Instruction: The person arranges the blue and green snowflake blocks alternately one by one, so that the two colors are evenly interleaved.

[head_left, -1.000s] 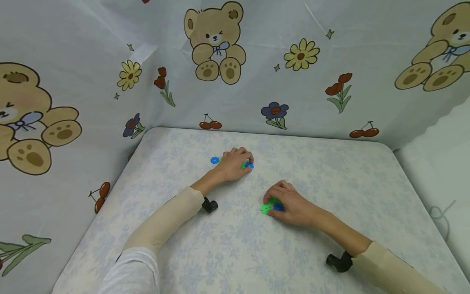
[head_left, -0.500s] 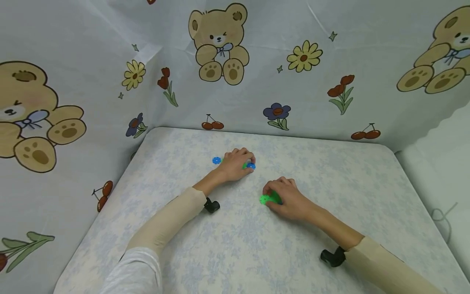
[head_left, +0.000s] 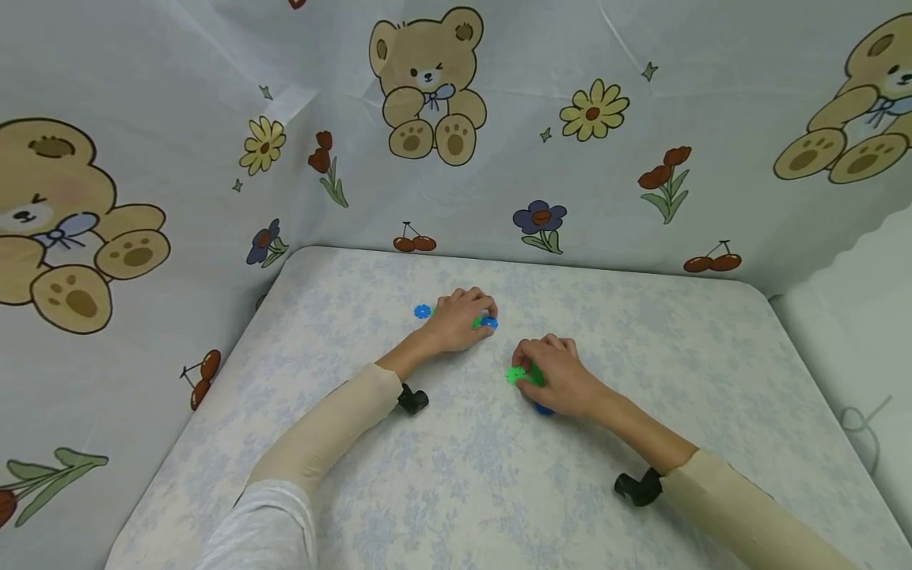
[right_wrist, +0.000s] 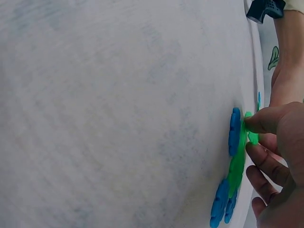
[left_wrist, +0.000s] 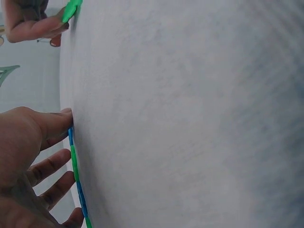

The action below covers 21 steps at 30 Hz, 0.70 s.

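My left hand [head_left: 459, 321] lies over a flat row of blue and green notched plastic discs on the table. Thumb and fingertips hold the row; a blue disc [head_left: 488, 323] shows between thumb and forefinger, and another blue disc [head_left: 423, 311] sticks out past the hand's left side. In the left wrist view the row [left_wrist: 76, 166] is edge-on. Nearer me, my right hand [head_left: 559, 376] pinches a light green disc [head_left: 515, 376]. Behind it are a darker green part [right_wrist: 237, 164] and several blue discs [right_wrist: 219, 204], joined in a cluster partly hidden by the hand.
The discs lie on a pale blue-patterned tabletop [head_left: 442, 491]. A white cloth [head_left: 499, 174] printed with bears and flowers hangs behind and at the left. Black wrist cameras [head_left: 639, 487] sit under both forearms. A thin cord [head_left: 864, 423] is beyond the table's right edge.
My right hand has moved a little forward with the green disc, and a blue disc now shows below its palm. The left hand stays over its row. The head view has shifted slightly.
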Tool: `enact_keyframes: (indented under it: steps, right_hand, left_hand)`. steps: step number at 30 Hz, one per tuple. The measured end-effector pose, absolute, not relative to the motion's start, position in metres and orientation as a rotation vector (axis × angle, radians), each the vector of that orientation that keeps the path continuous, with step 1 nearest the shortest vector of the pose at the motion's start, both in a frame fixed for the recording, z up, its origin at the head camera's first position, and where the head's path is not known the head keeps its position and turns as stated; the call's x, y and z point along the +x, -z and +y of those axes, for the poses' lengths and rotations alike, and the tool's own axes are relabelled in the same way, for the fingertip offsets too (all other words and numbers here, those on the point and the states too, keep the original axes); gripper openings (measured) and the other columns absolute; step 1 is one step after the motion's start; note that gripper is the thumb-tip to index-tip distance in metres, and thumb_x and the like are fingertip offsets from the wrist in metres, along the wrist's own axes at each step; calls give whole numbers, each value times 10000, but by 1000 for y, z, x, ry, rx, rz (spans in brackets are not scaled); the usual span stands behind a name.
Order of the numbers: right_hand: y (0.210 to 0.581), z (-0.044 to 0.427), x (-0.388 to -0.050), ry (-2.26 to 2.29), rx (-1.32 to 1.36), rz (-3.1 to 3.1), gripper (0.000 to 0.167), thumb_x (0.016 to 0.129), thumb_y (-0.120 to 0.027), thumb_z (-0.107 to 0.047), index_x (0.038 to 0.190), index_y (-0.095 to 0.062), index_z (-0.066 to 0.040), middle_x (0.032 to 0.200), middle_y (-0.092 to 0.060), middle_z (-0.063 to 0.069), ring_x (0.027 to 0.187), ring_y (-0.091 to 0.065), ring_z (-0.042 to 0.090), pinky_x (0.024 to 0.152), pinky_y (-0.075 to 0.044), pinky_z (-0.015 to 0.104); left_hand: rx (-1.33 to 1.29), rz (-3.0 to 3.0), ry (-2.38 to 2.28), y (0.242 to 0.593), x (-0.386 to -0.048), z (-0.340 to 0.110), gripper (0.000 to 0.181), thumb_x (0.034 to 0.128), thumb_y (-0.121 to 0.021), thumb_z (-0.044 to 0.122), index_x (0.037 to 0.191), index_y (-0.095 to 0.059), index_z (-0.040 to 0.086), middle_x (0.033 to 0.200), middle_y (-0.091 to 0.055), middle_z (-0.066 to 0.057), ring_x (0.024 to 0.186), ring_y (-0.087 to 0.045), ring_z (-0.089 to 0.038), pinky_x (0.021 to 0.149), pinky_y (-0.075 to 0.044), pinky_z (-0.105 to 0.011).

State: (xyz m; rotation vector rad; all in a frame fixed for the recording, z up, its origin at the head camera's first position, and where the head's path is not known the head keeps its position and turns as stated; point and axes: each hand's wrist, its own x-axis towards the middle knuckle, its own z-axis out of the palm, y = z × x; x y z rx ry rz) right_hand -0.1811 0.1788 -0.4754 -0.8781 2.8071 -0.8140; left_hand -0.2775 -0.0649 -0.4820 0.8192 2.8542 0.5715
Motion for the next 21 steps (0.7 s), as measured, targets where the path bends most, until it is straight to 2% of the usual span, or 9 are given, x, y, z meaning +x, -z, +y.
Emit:
enact_keyframes:
  steps: [11,21]
  right_hand:
    - [480,178,-197,876,-857,2832,231,958,-795,-144,1142,-658,-123,1063,-708,39,1004,-548,242,971,-338,579]
    - [482,178,-219,929,-842,2849,228,970,-774,-123,1171,-670,-97,1085,-710,76,1045,-553,279,913,-365,500]
  left_hand:
    - [809,2860,-589,482,-278,-64,213,1076,-674,386,1259,-648,280,1465,-559,15,1387,-498,-295,1139,-389,-611]
    - [809,2862,-588,483,-279,-65,209,1074,-674,399,1252,-644,293,1469,-558,19,1386,-503,-299,1143,-394,-620]
